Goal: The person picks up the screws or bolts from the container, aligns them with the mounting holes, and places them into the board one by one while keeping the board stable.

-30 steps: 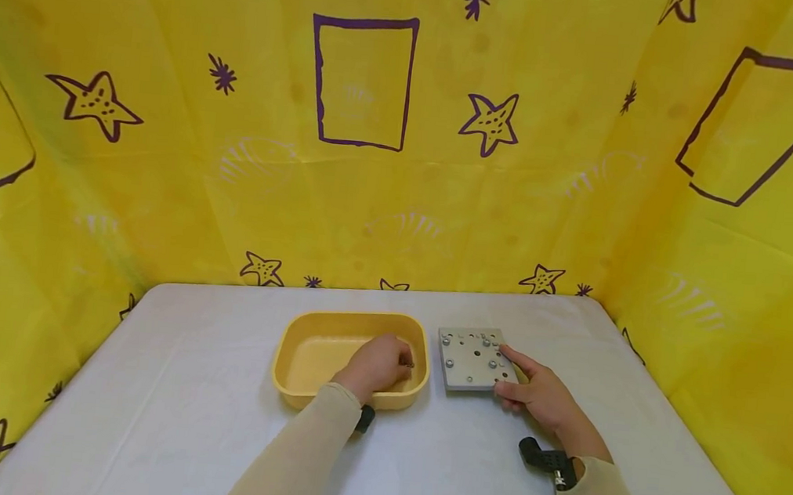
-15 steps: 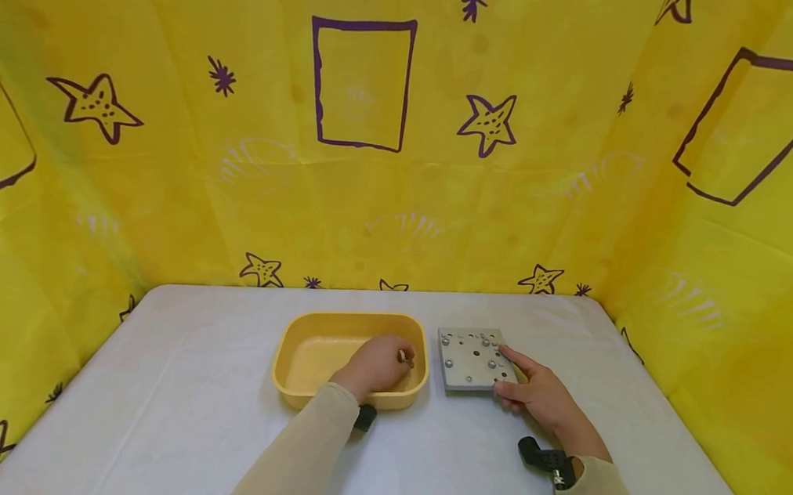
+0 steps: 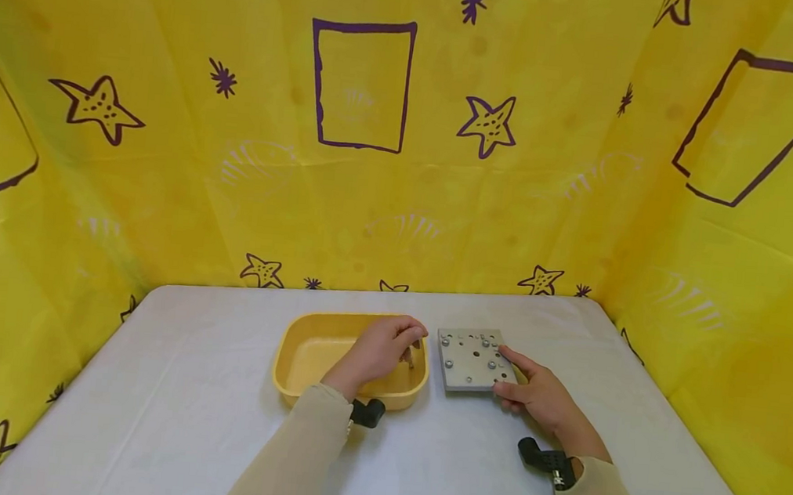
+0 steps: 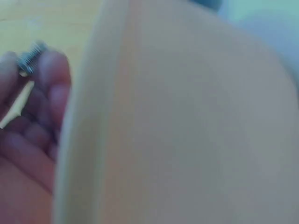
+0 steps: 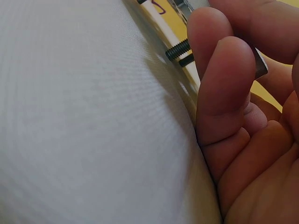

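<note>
Left hand pinches a threaded screw; right hand grips a drilled metal plate.
The screw is at the right end of a yellow tray; the plate, studded with bolts and held by its right edge, is just beside the tray, toward the white table's back edge.

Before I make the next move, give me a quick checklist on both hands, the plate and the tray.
1. Left hand pinching the threaded part: ok.
2. Right hand gripping the metal plate: ok.
3. Left hand clear of the yellow tray: not ok, it is over the tray.
4. Metal plate's underside smooth: not ok, threaded ends stick out.
5. Which hole fits the threaded part: cannot tell, too small to judge.
</note>
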Tool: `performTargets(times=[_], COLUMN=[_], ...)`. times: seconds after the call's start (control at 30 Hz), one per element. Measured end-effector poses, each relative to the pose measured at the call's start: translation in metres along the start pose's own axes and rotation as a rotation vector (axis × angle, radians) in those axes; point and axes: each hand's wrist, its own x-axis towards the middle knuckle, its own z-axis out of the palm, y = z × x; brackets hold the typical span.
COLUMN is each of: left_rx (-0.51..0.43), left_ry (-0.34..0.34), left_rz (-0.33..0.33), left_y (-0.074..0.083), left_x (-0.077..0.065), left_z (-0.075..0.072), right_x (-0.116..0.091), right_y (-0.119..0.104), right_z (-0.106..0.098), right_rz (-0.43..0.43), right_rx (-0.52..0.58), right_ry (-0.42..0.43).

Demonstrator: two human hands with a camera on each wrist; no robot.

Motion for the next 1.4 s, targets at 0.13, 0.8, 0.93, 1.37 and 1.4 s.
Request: performTargets(times=[0.13, 0.8, 0.93, 1.37, 1.4], left_rx=[-0.244, -0.241, -0.149, 0.157, 0.165], left_ry=[-0.004, -0.018, -0.02, -0.039, -0.04], left_rz=[0.0, -0.19, -0.183, -0.124, -0.125], left_y=[0.002, 0.024, 0.028, 0.03, 0.03], left_x=[0.005, 0.041, 0.047, 0.067, 0.068], left_z=[0.01, 0.048, 0.054, 0.069, 0.07], right_x=[0.0, 0.002, 0.001, 0.0, -0.001], right_y=[0.0, 0.002, 0.002, -0.002, -0.002], right_z=[0.0, 0.0, -0.001, -0.001, -0.001], right_rz=[-0.004, 0.0, 0.003, -0.02, -0.017], right_rx=[0.0, 0.01, 0.015, 0.049, 0.048], right_ry=[-0.006, -0.023, -0.024, -0.038, -0.04])
